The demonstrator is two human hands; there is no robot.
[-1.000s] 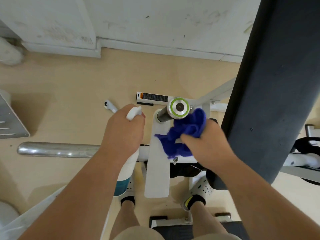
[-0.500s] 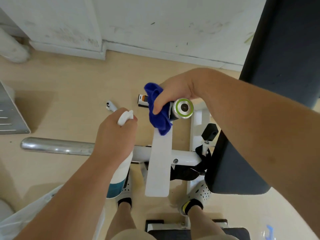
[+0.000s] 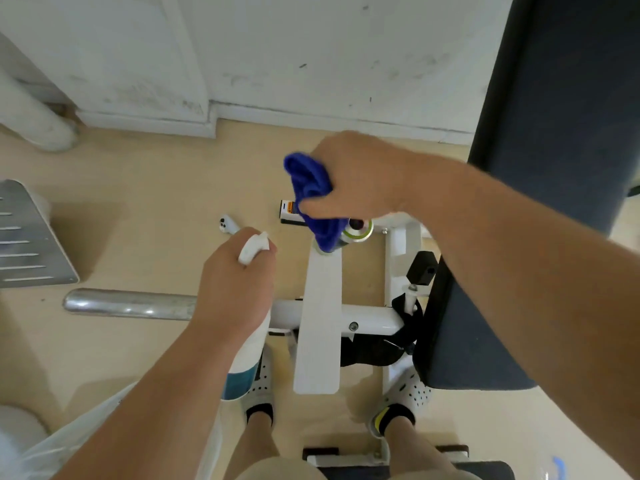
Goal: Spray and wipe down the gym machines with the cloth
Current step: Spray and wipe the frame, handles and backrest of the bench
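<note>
— checking right hand (image 3: 349, 178) first: what's it got?
— fingers curled tight round the blue cloth (image 3: 311, 188), pressed on the end of the machine's handle (image 3: 360, 233). cloth bunches out above the fist and hangs below it over the grip.
— versus half a second ago?
— hand has slid over the green-ringed end cap, now half hidden; before, the cap was in full view with the cloth left of it. a second ago the cloth was lower, on the white arm (image 3: 320, 323).
— left hand (image 3: 235, 282)?
— unchanged: wrapped round the neck of the spray bottle (image 3: 246, 355), nozzle poking out above the fingers, bottle upright just left of the white arm, in front of the chrome bar (image 3: 128, 304).
— rest?
— dark pad (image 3: 554, 168) at right, shoes (image 3: 405, 393) on the beige floor (image 3: 156, 237).
</note>
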